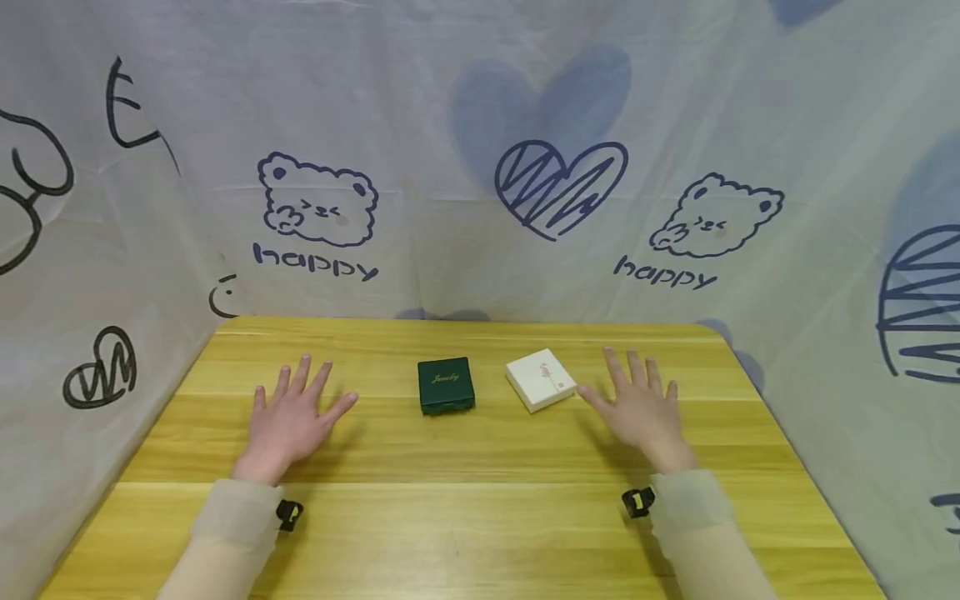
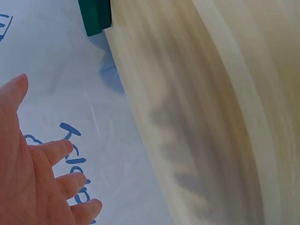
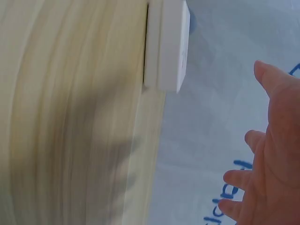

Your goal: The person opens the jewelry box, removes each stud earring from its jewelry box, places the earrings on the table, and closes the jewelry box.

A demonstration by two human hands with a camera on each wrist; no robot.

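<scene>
A dark green jewelry box [image 1: 446, 385] with gold lettering lies closed near the middle of the table. To its right sits a white box [image 1: 541, 380] with small red print, turned at an angle. My left hand [image 1: 288, 423] is spread above the table, left of the green box and apart from it. On the other side my right hand [image 1: 641, 415] is spread too, its thumb close to the white box's right corner. Both hands hold nothing. In the left wrist view only an edge of the green box [image 2: 96, 16] shows; the right wrist view shows the white box [image 3: 166, 44] side-on.
The wooden table [image 1: 457, 517] has light yellow grain and rounded far corners. A pale cloth [image 1: 442, 250] with bear and heart drawings hangs behind it and along both sides. Small black devices sit at the left wrist [image 1: 288, 514] and right wrist [image 1: 638, 502].
</scene>
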